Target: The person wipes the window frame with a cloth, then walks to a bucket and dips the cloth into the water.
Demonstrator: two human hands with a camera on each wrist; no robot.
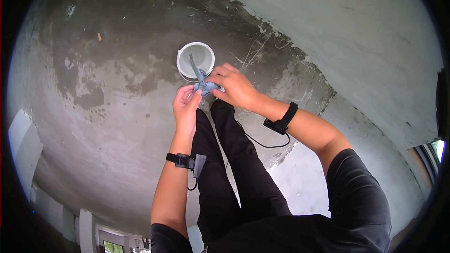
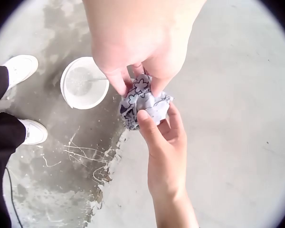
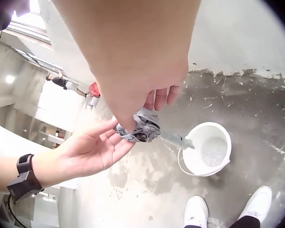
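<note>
head: high, looking straight down | wrists: close above hands, facing down | shared: white bucket (image 1: 196,60) on floor

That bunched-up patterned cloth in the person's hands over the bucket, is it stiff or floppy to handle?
Probably floppy: the cloth is crumpled into folds between the left hand and the right hand. A tail hangs from it toward the white bucket, so it likely drapes freely. It may be wet and somewhat heavy, though the pictures cannot confirm that.

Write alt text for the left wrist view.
Two bare hands, left hand and right hand, pinch a crumpled grey flower-printed cloth above a wet concrete floor. A round white plastic bucket and white shoes lie below.
</note>
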